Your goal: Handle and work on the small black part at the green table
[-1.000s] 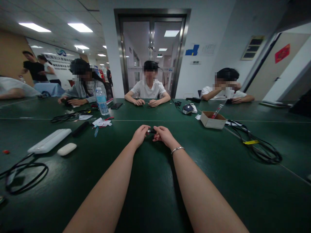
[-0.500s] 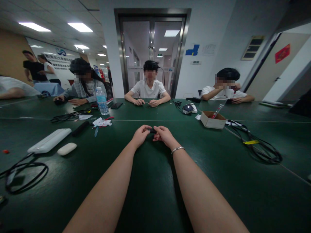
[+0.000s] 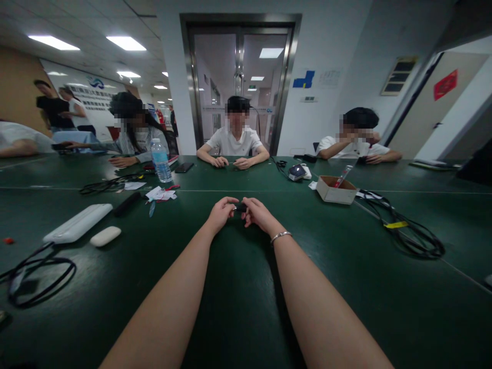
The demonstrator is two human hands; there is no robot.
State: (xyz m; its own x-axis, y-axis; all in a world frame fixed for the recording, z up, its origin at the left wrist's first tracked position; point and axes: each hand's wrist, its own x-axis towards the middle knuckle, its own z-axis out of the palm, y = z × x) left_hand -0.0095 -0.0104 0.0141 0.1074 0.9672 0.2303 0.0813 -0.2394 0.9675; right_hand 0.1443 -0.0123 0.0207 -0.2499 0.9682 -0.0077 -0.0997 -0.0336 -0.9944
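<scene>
Both forearms reach forward over the green table, and my hands meet near its middle. Between them sits a small dark object [image 3: 240, 208] with a silvery end on the left, too small to name. My left hand [image 3: 223, 214] pinches the silvery end between thumb and fingers. The fingers of my right hand [image 3: 258, 213], with a silver bracelet at the wrist, are closed around the dark end; some of its fingers are curled beneath. Part of the object is hidden by the fingertips.
On the left lie a white pouch-like case [image 3: 79, 223], a white oval case [image 3: 105, 236], a black cable [image 3: 42, 282] and a water bottle [image 3: 160, 161]. A small box [image 3: 335, 192] and a coiled cable [image 3: 413, 233] lie right. Several people sit across the table [image 3: 238, 297].
My hands stay nearly in place, and a little more of the object's silvery end shows. The person at the far left has stretched an arm leftward with a dark thing in the hand.
</scene>
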